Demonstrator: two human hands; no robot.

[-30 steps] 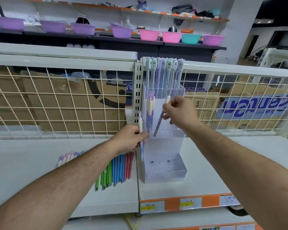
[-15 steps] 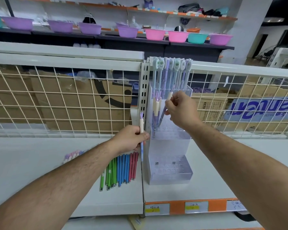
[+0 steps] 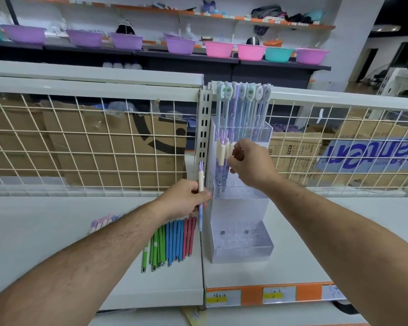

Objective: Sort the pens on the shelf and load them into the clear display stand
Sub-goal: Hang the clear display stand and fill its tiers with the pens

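A clear stepped display stand (image 3: 242, 208) stands on the white shelf (image 3: 45, 231). Its top tier holds several tall pastel pens (image 3: 243, 102); its middle tier holds a few cream-capped purple pens (image 3: 222, 156). My right hand (image 3: 250, 163) is at the middle tier, fingers pinched on the cream cap of one of those pens. My left hand (image 3: 186, 198) grips another cream-capped purple pen (image 3: 200, 184) upright, just left of the stand. Loose green, blue and pink pens (image 3: 172, 241) lie on the shelf below my left hand, with pale pink ones (image 3: 101, 222) further left.
A white wire grid (image 3: 92, 142) backs the shelf, with cardboard boxes behind it. A slotted metal upright (image 3: 204, 128) stands just left of the stand. Price labels (image 3: 278, 294) run along the shelf's front edge. Coloured plastic bowls (image 3: 222, 49) line far shelves.
My right hand has lowered its pen into the middle tier beside the others, from tilted to nearly upright. My left hand still holds its pen in the same spot.
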